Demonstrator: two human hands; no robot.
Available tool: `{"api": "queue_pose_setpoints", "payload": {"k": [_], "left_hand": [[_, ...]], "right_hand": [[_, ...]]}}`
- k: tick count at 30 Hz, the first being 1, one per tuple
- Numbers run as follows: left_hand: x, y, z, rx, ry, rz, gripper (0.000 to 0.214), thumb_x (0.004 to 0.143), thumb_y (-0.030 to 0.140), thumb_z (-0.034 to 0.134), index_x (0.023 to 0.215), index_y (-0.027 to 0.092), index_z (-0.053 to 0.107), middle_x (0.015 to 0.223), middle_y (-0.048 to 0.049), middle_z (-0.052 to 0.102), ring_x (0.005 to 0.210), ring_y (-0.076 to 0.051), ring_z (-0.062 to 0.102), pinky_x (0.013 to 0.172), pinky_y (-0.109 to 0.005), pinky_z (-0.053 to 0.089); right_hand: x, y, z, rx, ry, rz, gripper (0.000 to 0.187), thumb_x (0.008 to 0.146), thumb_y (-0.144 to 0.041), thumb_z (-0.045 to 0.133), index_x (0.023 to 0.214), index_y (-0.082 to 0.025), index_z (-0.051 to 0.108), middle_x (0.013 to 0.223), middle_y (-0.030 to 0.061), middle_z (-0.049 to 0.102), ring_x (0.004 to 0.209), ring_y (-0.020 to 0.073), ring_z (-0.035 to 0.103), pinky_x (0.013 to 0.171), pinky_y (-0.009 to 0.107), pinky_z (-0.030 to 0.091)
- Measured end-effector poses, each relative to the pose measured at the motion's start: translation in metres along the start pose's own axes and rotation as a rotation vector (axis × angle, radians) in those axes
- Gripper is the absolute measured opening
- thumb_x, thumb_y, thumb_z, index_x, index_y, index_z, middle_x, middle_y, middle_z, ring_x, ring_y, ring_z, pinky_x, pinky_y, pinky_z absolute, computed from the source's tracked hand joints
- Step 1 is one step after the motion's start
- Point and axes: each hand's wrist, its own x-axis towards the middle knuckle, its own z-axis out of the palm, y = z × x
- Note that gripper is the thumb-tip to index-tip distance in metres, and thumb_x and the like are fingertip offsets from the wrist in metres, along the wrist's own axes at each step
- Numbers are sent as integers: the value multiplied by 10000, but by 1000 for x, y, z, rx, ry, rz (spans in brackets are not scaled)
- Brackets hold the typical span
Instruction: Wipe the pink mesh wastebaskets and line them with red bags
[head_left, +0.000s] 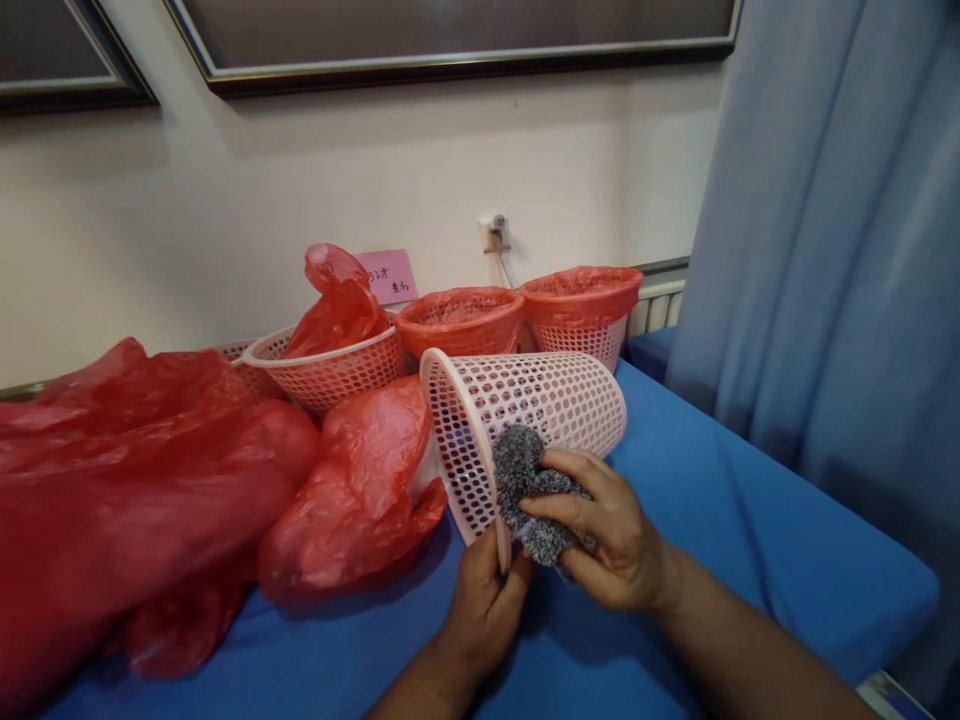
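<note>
A pale pink plastic wastebasket (577, 395) with a mesh of holes lies tipped on its side, its mouth facing left. My left hand (480, 610) grips the lower part of its rim between thumb and fingers. Bunched in my right hand (611, 530) is a fuzzy grey cleaning cloth (517, 465), pressed against the outside of the basket just behind the rim. Part of the cloth is hidden under my right fingers. A crumpled red plastic bag (360, 490) lies left of the basket's mouth.
A large heap of red plastic bags (150, 470) covers the left of the blue-covered bed (750, 520). Behind stand a basket with a loose bag (337, 370) and two red-lined baskets (461, 325). A pink note (388, 277), wall socket (493, 235) and blue curtain (817, 230) surround them.
</note>
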Motion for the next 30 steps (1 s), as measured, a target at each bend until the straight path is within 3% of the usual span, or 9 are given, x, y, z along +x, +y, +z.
{"api": "queue_pose_setpoints", "payload": {"k": [3,7,9,12,17,19,22,27,30], "left_hand": [[-4,-3,-2,2,26,-37,388,999,292,502,1353,177,610,1286,-111,690,1192,-281,644,1048,-424,508],[-7,-3,-5,84,10,-5,407,981,243,513,1375,195,601,1313,-101,681,1225,-274,630,1100,-435,476],[-7,-4,-5,142,-34,40,438,960,193,515,1391,207,587,1330,-99,672,1224,-271,632,1093,-433,485],[-3,-8,-4,213,-111,94,545,905,88,497,1431,223,545,1375,-100,643,1234,-266,624,1087,-438,493],[3,-12,-3,204,-181,92,729,827,-14,456,1512,236,434,1516,-91,518,1381,-275,501,1171,-487,402],[4,-12,-3,186,-199,81,743,823,-31,432,1512,249,435,1520,-77,516,1384,-263,501,1170,-477,407],[6,-12,-4,206,-176,70,755,806,-55,395,1487,259,475,1491,-59,551,1371,-253,516,1180,-486,392],[7,-14,-4,229,-194,61,784,788,-46,417,1510,258,444,1506,-56,536,1374,-254,510,1182,-485,387],[9,-9,-3,261,-236,63,752,798,-26,447,1487,273,478,1477,-61,567,1318,-244,562,1148,-450,433]], "right_hand": [[-4,19,0,-110,97,182,475,784,-125,549,1233,-232,660,1403,103,530,1274,269,550,1066,460,478],[-15,74,-14,-290,356,686,416,802,-248,594,1204,-224,696,1330,118,596,1233,309,584,1097,528,442],[-18,95,-22,-322,412,853,436,788,-313,623,1203,-205,701,1269,130,630,1190,332,606,1087,568,437],[-17,91,-21,-287,368,764,446,802,-288,607,1234,-207,682,1323,133,600,1237,325,580,1101,562,425],[-7,19,0,-89,76,124,548,796,-141,544,1327,-264,606,1497,92,442,1350,280,489,1097,484,445],[-6,4,4,-41,29,8,558,787,-135,549,1326,-268,604,1487,84,443,1327,271,508,1071,457,472],[-9,21,3,-112,107,169,523,795,-129,538,1293,-259,633,1462,86,484,1329,269,514,1089,455,461],[-19,93,-14,-313,357,809,440,814,-295,594,1238,-217,683,1346,123,587,1265,312,567,1129,527,414],[-17,91,-18,-292,355,749,458,809,-282,589,1257,-228,669,1389,114,558,1290,305,549,1143,529,396]]}}
